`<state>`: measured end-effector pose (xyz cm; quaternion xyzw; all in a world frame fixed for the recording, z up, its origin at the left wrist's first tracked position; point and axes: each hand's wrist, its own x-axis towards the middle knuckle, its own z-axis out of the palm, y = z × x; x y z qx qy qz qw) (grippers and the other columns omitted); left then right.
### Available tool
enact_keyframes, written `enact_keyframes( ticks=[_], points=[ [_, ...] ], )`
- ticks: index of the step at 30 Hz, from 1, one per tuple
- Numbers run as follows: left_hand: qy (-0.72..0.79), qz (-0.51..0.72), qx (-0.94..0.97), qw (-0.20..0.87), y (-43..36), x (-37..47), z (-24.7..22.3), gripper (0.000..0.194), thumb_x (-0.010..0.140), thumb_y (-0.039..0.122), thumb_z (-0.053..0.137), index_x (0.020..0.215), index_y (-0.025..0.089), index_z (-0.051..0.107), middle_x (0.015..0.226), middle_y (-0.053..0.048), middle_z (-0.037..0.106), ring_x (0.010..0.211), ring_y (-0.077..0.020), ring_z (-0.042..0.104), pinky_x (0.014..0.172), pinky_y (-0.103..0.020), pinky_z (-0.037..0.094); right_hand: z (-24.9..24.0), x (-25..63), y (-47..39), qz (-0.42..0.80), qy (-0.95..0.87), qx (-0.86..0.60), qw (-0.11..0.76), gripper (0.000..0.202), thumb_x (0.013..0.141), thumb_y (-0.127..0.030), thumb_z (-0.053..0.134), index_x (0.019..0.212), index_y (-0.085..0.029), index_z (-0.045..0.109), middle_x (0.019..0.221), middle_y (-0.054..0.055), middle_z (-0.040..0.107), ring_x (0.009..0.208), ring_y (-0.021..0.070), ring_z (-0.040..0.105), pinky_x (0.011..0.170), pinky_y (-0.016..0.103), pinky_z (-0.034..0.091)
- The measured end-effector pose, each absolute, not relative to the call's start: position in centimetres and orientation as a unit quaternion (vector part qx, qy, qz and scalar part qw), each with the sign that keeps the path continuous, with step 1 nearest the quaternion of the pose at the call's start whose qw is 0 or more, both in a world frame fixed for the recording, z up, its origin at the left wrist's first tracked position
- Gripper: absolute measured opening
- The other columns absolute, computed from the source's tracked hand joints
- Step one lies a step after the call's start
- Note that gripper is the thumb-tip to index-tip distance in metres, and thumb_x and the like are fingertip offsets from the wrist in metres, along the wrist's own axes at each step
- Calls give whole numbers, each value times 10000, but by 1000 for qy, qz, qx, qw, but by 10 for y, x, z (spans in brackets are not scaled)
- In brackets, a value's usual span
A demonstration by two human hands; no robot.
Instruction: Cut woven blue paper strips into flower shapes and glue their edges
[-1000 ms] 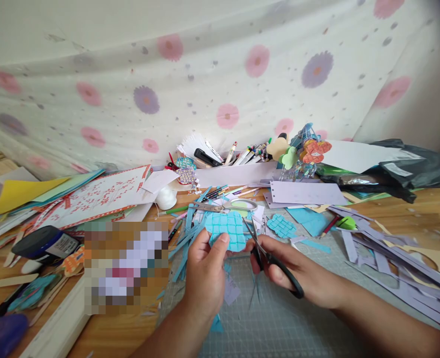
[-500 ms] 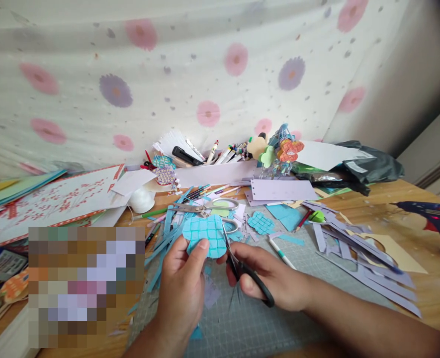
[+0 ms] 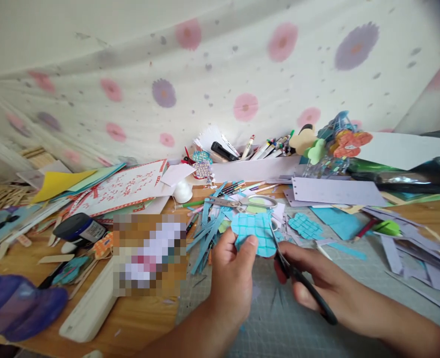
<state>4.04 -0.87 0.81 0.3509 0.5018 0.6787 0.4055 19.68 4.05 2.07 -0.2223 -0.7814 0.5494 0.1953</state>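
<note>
Between thumb and fingers, my left hand (image 3: 232, 278) pinches a light blue woven paper piece (image 3: 253, 229) with a rounded, scalloped outline. My right hand (image 3: 316, 278) grips black-handled scissors (image 3: 294, 273), whose blades meet the piece's right edge. Just behind, a second blue woven paper piece (image 3: 305, 225) lies on the grey cutting mat (image 3: 205, 323). A larger pair of metal scissors (image 3: 238, 203) rests beyond the held piece. Blue paper strips (image 3: 209, 233) are heaped to the left of it.
At left are a purple object (image 3: 18, 308), a dark jar (image 3: 78, 229), a long white bar (image 3: 91, 303) and a pixelated patch. Behind stand a white thread spool (image 3: 183, 191), markers (image 3: 268, 147) and paper flowers (image 3: 350, 144). Lilac paper offcuts (image 3: 417, 253) lie at right.
The view has swung left, so everything sits farther right and more of the left side shows. Both hands keep hold of the paper piece and scissors, with the blades still at its right edge.
</note>
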Motion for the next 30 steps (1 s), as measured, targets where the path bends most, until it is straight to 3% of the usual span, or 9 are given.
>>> enact_keyframes(
  ticks=[12,20,30],
  points=[
    [458,681,327,469,-9,39,5,72,858,282,593,862,214,615,799,9,604,772,-133,529,789,-274,420,20,200,41,467,-821,-255,208,415,831,-589,500,1009,-237,627,698,25,595,621,182,532,557,240,462],
    [505,663,347,430,-10,38,5,148,837,324,605,896,192,636,745,-2,608,714,-151,543,724,-276,445,25,201,41,515,-794,-263,187,455,815,-648,482,855,-215,614,669,10,536,599,158,475,536,222,429],
    [498,667,319,452,-6,37,10,135,813,308,642,886,194,650,845,-14,663,742,-156,567,745,-284,456,22,199,51,632,-726,-198,186,635,740,-746,497,970,-155,530,767,14,478,670,138,426,591,253,388]
  ],
)
